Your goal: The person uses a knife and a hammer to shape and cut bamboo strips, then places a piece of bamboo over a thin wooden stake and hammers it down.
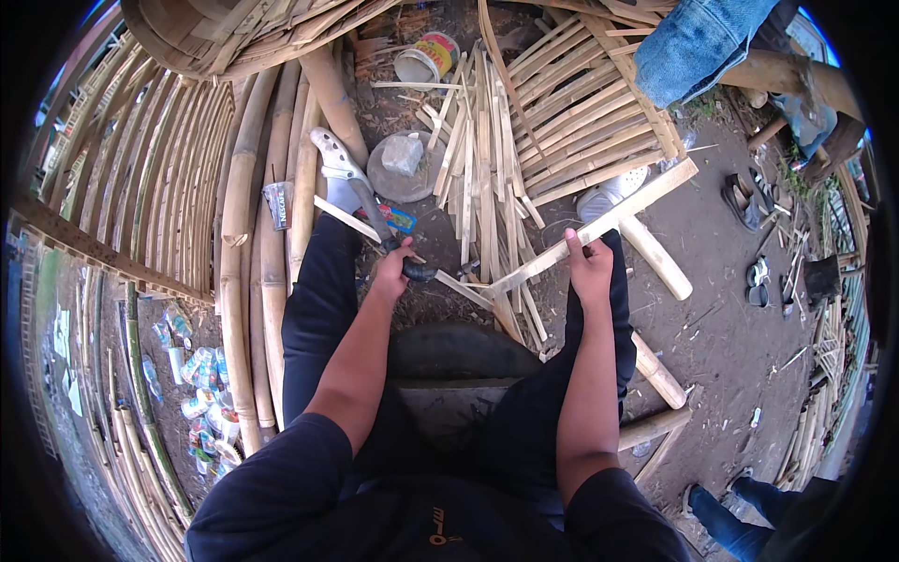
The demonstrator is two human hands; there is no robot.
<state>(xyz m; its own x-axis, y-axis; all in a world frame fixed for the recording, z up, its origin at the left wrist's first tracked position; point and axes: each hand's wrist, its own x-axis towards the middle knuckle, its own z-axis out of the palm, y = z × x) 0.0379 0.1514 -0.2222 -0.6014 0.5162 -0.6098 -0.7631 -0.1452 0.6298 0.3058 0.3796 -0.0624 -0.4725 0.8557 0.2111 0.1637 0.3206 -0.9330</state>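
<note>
My left hand (pixel 391 272) is closed around a dark machete (pixel 375 214), whose black handle end sticks out to the right of my fist. A pale bamboo strip (pixel 463 290) runs by that hand; whether my fingers also grip it I cannot tell. With thumb and fingers, my right hand (pixel 590 267) pinches a long, flat bamboo slat (pixel 646 197) over my right knee. This slat slants from upper right down to the middle, where its lower end meets or overlaps the other strip's end.
Split bamboo strips (pixel 482 159) lie heaped ahead, beside a slatted bamboo panel (pixel 590 103). A stone block (pixel 403 155) rests on a round slab (pixel 379 178). Bamboo poles (pixel 272 234) and a plastic cup (pixel 278 204) are left. Another person's denim leg (pixel 698 51) shows upper right.
</note>
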